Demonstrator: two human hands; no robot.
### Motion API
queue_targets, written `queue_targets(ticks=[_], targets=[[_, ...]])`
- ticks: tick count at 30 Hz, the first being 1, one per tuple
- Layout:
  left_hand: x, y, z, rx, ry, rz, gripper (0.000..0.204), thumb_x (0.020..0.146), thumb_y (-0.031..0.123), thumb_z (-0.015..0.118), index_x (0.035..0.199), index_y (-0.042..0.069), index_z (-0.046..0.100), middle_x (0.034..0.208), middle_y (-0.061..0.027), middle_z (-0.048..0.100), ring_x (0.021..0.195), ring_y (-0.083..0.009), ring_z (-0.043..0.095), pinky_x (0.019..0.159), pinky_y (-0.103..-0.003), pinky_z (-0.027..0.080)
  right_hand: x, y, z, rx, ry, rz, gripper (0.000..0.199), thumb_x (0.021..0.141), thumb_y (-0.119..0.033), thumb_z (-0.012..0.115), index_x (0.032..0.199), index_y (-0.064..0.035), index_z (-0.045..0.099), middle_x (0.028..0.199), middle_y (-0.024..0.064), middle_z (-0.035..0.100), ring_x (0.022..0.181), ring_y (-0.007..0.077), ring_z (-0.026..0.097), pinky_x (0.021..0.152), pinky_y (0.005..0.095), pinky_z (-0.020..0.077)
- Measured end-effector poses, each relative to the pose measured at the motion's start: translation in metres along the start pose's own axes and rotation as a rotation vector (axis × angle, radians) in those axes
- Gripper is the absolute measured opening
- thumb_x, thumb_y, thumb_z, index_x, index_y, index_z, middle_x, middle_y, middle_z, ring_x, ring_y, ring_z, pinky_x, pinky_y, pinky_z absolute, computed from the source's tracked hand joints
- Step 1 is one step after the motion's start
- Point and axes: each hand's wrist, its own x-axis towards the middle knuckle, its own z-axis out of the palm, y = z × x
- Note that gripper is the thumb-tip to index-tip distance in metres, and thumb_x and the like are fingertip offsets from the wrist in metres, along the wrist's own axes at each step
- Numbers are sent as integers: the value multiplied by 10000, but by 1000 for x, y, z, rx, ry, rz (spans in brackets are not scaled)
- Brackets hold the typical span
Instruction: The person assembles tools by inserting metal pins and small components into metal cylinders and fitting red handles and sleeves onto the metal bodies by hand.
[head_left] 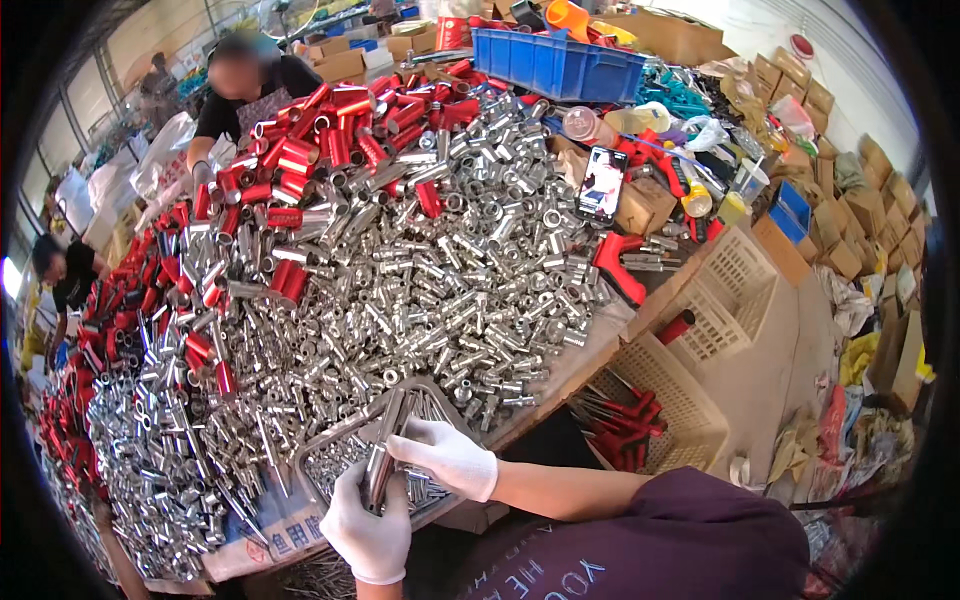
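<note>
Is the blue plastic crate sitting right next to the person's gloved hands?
No. The blue crate stands at the far end of the table, while both gloved hands work at the near edge.

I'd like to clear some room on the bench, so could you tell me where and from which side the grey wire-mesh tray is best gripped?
Probably by the raised rim of the grey wire-mesh tray at its near edge, coming from the person's side. That edge faces the body, while the far rim is hemmed in by the heap of shiny metal sleeves. The left hand and right hand are already over it, holding a bundle of metal rods.
</note>
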Motion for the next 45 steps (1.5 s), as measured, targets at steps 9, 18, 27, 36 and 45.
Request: queue_targets(ticks=[9,18,27,36,45], targets=[[70,-49,0,126,-112,57,281,859,218,667,1082,48,648,879,-135,696,796,-326,683,733,-394,532,15,1,-21,489,271,-21,322,977,-225,589,1218,-14,553,1135,59,625,1025,164,598,916,351,474],[175,-204,-9,776,-77,-257,440,974,328,470,1319,63,538,1159,-210,604,1036,-377,608,863,-470,487,6,2,-17,484,315,65,335,1037,-350,437,1221,-81,517,1016,65,630,754,134,620,612,281,521],[105,-106,-13,-241,187,-150,417,1045,260,400,1357,6,511,1224,-162,616,956,-238,641,796,-325,514,0,7,-17,92,-94,398,493,1000,-470,449,1085,-10,606,698,69,616,416,91,462,358,242,358],[21,-57,9,-1385,-83,-1066,465,1019,492,378,801,99,497,456,68,223,340,-90,212,304,-241,185,-3,-2,-19,88,-87,342,430,1000,-422,493,995,-1,580,708,58,612,450,90,482,392,238,386],[2,-53,11,-962,57,-645,271,949,184,580,1135,-11,604,873,-49,604,673,-94,545,596,-236,462,-4,5,-21,161,-170,319,451,1002,-429,495,1026,12,587,715,68,615,459,90,481,413,235,388]])
